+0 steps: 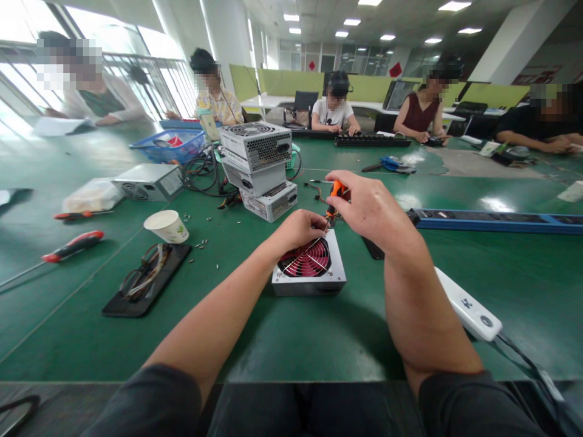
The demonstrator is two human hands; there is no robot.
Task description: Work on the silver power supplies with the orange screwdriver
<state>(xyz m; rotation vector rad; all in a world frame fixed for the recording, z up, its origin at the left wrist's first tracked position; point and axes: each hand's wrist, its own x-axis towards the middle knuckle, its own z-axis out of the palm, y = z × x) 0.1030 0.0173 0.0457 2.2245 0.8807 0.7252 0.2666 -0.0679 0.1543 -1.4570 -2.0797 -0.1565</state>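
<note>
A silver computer power supply (339,258) with a dark red fan under a wire grille lies on the green table in front of me. My right hand (371,203) is closed round the orange and black handle of a screwdriver (336,189), held upright over the box's far right corner. Beside the screwdriver's tip, my left hand (300,230) rests at the far edge with thumb and fingers pinched together. What they pinch is too small to make out. Loose cables lie behind the box, partly hidden by my hands.
Several more power supplies are stacked (257,149) beyond my left hand. To the left are a paper cup (166,226), a black tray (146,285) with cables, a red and black screwdriver (75,246) and scattered screws. Power strips (473,312) lie right. Several people sit across the table.
</note>
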